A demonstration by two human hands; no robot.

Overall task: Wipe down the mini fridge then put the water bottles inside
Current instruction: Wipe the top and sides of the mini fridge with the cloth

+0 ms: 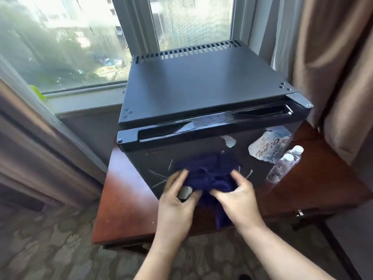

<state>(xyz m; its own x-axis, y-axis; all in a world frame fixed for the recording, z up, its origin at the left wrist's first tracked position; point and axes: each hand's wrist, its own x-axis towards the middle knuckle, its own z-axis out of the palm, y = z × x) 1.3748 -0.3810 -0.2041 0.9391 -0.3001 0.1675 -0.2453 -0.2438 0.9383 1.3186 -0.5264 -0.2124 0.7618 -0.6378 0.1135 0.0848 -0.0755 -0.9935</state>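
A black mini fridge [201, 83] stands on a reddish wooden table [125, 199] by the window, its door shut and glossy, with pale streaks on the front. Both of my hands bunch up a dark blue cloth [207, 170] against the door's lower front. My left hand [177, 201] grips the cloth's left side and also has a small grey object tucked under its fingers. My right hand [236, 197] pinches the cloth's right side. Two clear water bottles [282, 166] with white caps lie on the table just right of the fridge.
A crinkled plastic pack [270, 146] with printed lettering leans by the fridge's right front corner, above the bottles. Brown curtains [333, 67] hang close on the right, and more curtain hangs at the left. Patterned carpet lies below the table's front edge.
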